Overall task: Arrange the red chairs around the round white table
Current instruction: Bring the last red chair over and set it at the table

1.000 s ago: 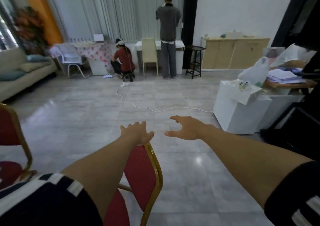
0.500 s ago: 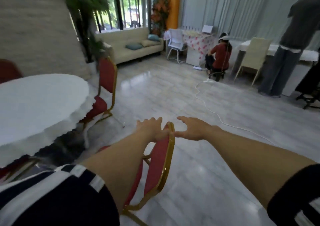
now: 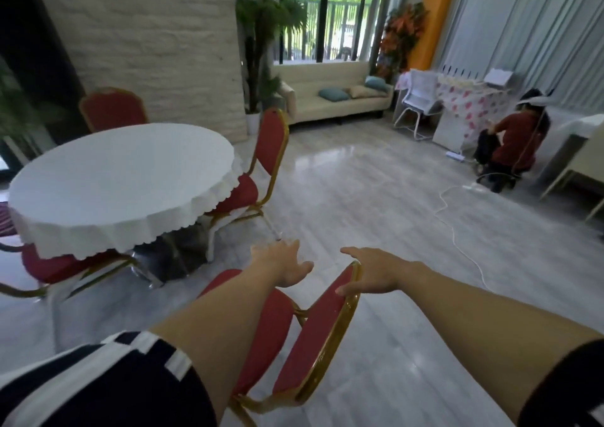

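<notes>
Right hand [image 3: 376,271] gripping top of gold-framed red padded chair [image 3: 313,335] at lower centre, left hand [image 3: 284,264] hovering open-fingered, round white-clothed table [image 3: 121,181] sitting at left.

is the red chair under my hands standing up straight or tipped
Tipped. The red chair leans, its gold-framed back slanting under the right hand.

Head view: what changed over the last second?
The view swung left, bringing the round white-clothed table into sight. The left hand lifted off the red gold-framed chair; the right hand now rests on its backrest top. Both arms stay outstretched.
</notes>
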Demonstrator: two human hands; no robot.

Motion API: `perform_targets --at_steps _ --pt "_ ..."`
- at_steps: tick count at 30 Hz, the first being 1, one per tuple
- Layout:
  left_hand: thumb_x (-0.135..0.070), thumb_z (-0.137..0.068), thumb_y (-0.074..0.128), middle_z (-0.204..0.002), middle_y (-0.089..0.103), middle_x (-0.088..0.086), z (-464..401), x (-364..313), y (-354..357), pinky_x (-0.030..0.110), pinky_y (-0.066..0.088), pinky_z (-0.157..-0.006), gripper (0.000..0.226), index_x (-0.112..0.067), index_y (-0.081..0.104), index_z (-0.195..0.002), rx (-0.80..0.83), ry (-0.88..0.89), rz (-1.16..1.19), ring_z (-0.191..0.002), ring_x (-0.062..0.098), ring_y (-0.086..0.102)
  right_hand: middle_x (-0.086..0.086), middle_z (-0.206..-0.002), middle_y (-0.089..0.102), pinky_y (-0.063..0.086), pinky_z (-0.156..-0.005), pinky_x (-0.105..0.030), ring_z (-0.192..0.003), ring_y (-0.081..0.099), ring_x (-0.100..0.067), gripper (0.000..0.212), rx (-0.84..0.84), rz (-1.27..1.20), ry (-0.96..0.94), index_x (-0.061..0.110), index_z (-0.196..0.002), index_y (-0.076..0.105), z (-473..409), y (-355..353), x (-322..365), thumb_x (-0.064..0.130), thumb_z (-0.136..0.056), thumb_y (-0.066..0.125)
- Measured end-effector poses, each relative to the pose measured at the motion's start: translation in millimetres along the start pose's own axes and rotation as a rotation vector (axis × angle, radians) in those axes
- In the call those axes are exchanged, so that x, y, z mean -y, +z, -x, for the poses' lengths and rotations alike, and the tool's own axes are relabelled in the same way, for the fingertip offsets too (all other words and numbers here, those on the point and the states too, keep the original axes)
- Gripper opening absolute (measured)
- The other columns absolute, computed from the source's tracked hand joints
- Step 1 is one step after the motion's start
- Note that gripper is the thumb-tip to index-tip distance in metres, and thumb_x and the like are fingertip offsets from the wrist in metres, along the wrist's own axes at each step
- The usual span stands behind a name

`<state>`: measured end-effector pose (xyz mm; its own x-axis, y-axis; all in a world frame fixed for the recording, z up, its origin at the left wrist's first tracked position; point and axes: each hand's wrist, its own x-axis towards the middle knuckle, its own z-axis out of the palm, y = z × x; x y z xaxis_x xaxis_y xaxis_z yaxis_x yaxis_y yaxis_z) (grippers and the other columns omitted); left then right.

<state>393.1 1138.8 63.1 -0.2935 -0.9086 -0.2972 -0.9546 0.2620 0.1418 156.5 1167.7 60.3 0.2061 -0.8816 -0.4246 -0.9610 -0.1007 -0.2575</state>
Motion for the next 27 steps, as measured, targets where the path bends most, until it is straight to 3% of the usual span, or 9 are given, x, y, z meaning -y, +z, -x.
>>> perform_targets --at_steps 7,15,19,23,25,27 --pt "-0.073 -0.096 0.036 -0.171 0.027 0.007 -5 11 20 0.064 0.018 -0.123 0.084 -0.028 0.02 -0.165 0.034 -0.169 0.116 -0.153 0.037 0.031 0.003 -0.178 0.019 0.025 -0.128 -0.047 -0.16 0.025 -0.025 0.123 0.105 0.07 -0.186 0.031 -0.17 0.016 -44 -5 -1 0.087 -0.074 0.071" --pt "-0.071 -0.101 0.033 -0.171 0.026 0.01 14 -46 53 0.065 0.013 -0.125 0.078 -0.026 0.024 -0.164 0.071 -0.419 0.341 -0.156 0.039 0.026 0.001 -0.175 0.028 0.03 -0.126 -0.048 -0.157 0.032 -0.027 0.12 0.219 0.179 -0.431 0.03 -0.168 0.023 -73 0 -22 0.086 -0.074 0.073" --pt "-0.083 -0.093 0.032 -0.168 0.035 0.008 24 -79 96 0.06 0.026 -0.122 0.088 -0.029 0.029 -0.162 0.169 -0.503 0.589 -0.15 0.037 0.037 0.001 -0.164 0.048 0.04 -0.117 -0.042 -0.144 0.049 -0.026 0.105 0.343 0.192 -0.534 0.029 -0.162 0.037 -72 15 -29 0.071 -0.077 0.083" --pt "-0.073 -0.092 0.054 -0.154 0.053 0.005 32 -105 140 0.047 0.039 -0.115 0.076 -0.032 0.045 -0.155 0.235 -0.473 0.843 -0.134 0.029 0.052 0.004 -0.156 0.055 0.045 -0.112 -0.043 -0.136 0.055 -0.024 0.115 0.385 0.392 -0.579 0.034 -0.163 0.035 -78 39 -36 0.08 -0.068 0.081" --pt "-0.06 -0.09 0.067 -0.148 0.055 0.003 37 -107 156 0.044 0.043 -0.111 0.078 -0.031 0.039 -0.157 0.233 -0.491 0.831 -0.127 0.025 0.055 0.007 -0.145 0.061 0.043 -0.109 -0.047 -0.132 0.057 -0.024 0.096 0.366 0.533 -0.59 0.037 -0.157 0.045 -83 50 -35 0.077 -0.076 0.077" --pt "-0.042 -0.091 0.071 -0.141 0.058 0.004 41 -104 170 0.042 0.048 -0.105 0.077 -0.031 0.034 -0.158 0.227 -0.537 0.727 -0.122 0.026 0.057 0.009 -0.124 0.069 0.047 -0.101 -0.048 -0.118 0.064 -0.023 0.059 0.345 0.566 -0.613 0.04 -0.133 0.064 -86 56 -31 0.067 -0.082 0.077"
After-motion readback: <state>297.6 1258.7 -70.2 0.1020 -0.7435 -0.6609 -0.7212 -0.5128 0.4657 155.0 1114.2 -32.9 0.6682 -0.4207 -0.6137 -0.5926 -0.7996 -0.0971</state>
